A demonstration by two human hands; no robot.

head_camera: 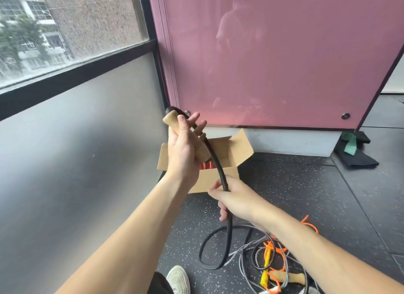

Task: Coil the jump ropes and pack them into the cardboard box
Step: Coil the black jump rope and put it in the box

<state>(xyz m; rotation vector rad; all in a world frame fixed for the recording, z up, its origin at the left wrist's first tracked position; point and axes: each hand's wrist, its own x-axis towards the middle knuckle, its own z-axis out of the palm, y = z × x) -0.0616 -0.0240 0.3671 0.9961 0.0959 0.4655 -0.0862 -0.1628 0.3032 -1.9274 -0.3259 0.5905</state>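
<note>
matt wooden handle (189,138), smooth black rubbery rope (218,162), plain cardboard box (240,148), speckled floor (295,184).

At your 12 o'clock stands a glossy pink panel (284,53). At 10 o'clock a window (65,26) shows daylit trees and buildings above a frosted grey pane (76,140). The dark speckled floor (295,184) runs to 3 o'clock, where folded black mats (354,158) lie.
</note>
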